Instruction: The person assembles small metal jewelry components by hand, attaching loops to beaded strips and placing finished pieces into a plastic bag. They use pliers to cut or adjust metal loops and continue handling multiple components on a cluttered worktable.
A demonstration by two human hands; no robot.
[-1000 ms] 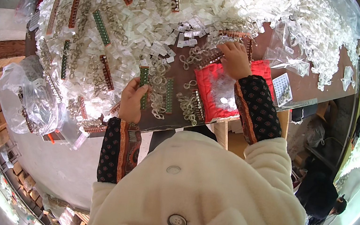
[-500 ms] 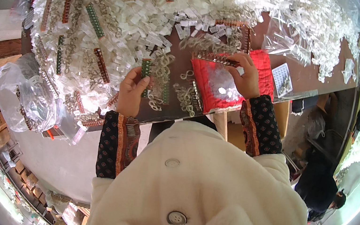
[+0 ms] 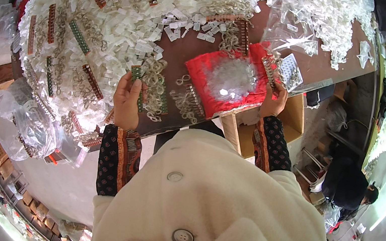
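My left hand (image 3: 127, 102) grips the near end of a green strip (image 3: 136, 74) between thumb and fingers. A tangle of metal key rings and chains (image 3: 156, 81) lies against its right side. Over the right end of a red cloth (image 3: 198, 75), my right hand (image 3: 274, 102) pinches a brownish strip lined with metal clasps (image 3: 267, 67); its fingertips are partly hidden. Small clear plastic pieces (image 3: 233, 76) are heaped on the cloth. Between the hands, another strip with rings (image 3: 188, 102) rests on the brown table (image 3: 176, 54).
A huge pile of clear plastic tags (image 3: 117, 26) covers the left and far table, with several red and green strips on it. A white dotted card (image 3: 292, 69) sits beyond my right hand. An open cardboard box (image 3: 295, 120) stands below the edge. Another person (image 3: 346, 182) is at far right.
My right hand has moved right and nearer with its strip, turning it from sideways to pointing away. My left hand keeps its grip. The whole view has shifted slightly.
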